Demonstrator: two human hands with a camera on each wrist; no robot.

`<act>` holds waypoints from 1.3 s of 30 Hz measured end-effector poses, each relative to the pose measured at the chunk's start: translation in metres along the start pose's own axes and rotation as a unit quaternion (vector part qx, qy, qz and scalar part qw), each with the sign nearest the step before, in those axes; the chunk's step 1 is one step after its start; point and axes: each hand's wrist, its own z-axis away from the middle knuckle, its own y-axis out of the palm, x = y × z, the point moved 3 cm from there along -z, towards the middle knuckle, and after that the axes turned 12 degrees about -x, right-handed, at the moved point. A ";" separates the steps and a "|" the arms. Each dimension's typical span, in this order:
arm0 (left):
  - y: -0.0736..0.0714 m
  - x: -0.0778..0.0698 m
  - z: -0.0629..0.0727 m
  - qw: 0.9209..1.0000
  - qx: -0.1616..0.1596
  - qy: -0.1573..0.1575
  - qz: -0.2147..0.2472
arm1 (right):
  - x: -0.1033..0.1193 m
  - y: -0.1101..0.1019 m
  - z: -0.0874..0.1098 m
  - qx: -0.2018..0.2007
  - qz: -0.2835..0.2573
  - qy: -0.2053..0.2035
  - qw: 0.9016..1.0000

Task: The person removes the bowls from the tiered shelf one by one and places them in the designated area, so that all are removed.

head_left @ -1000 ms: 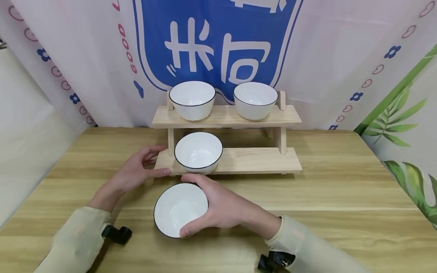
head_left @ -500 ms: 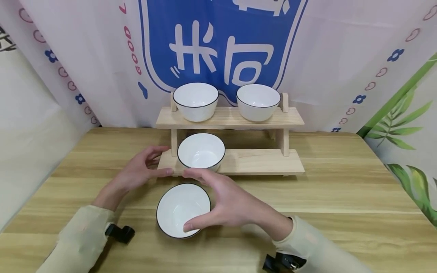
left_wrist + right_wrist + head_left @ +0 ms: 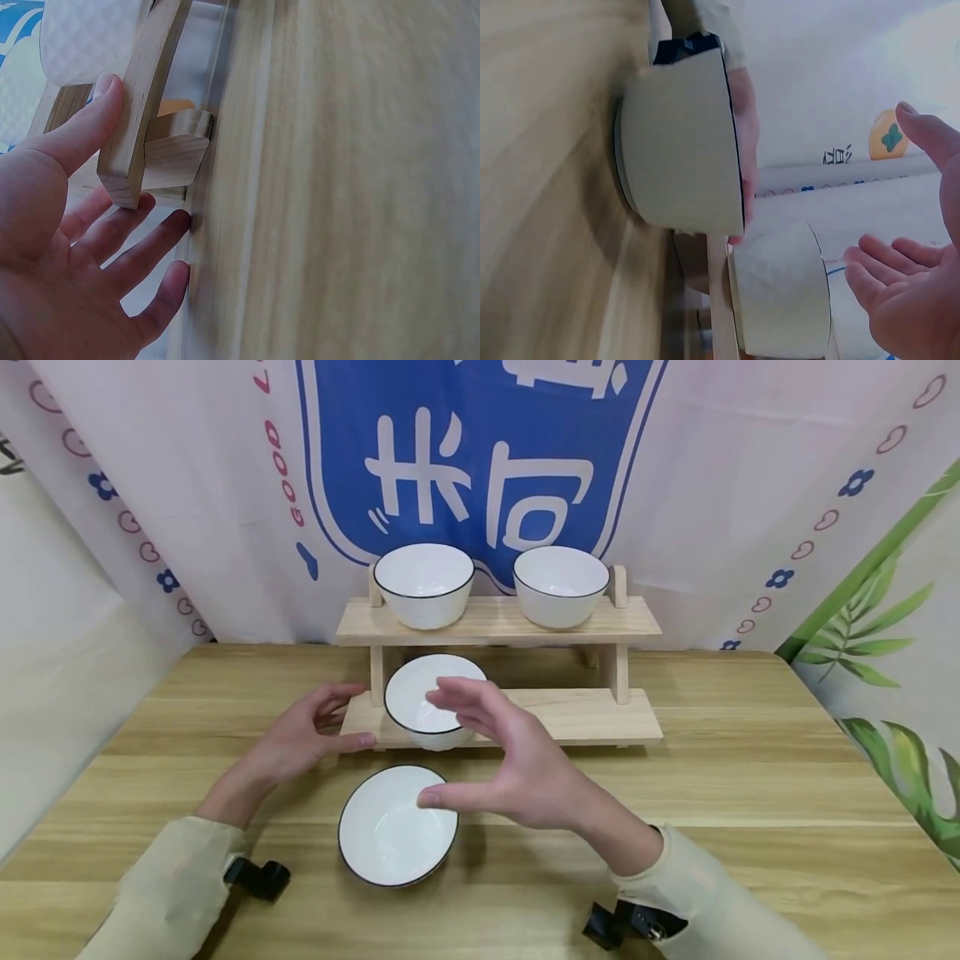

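A white bowl with a dark rim stands on the table in front of a two-tier wooden display rack. My right hand, thumb and fingers spread apart, hovers over its right side and holds nothing. The fingertips overlap a second white bowl on the lower shelf in the head view; in the right wrist view the hand is apart from both bowls. With my left hand I hold the lower shelf's left end, the thumb on one side of the board and fingers around the other.
Two more white bowls, one at left and one at right, sit on the upper shelf. Behind the rack hangs a printed curtain. The wooden table extends to both sides.
My right hand has let go of the front bowl and risen away from it, forward and to the right. The bowl stays on the table; my left hand keeps its place on the rack.
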 end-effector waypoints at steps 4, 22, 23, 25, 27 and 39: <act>0.000 0.000 0.000 1.000 0.001 0.003 -0.001 | -0.004 -0.008 -0.004 -0.024 0.015 0.008 1.000; 0.000 0.002 0.000 1.000 0.004 0.000 0.000 | -0.032 -0.025 -0.020 -0.080 0.061 0.071 0.992; 0.000 0.002 -0.001 1.000 0.004 0.000 0.001 | -0.034 -0.025 -0.021 -0.080 0.061 0.077 0.992; 0.000 0.002 -0.001 1.000 0.005 0.001 0.003 | -0.038 -0.025 -0.023 -0.078 0.064 0.087 0.991; 0.000 0.002 -0.001 1.000 0.005 0.003 0.004 | -0.042 -0.025 -0.025 -0.073 0.067 0.096 0.990; 0.000 0.001 -0.001 1.000 0.003 0.005 0.005 | -0.063 -0.011 -0.038 -0.051 0.055 0.146 0.986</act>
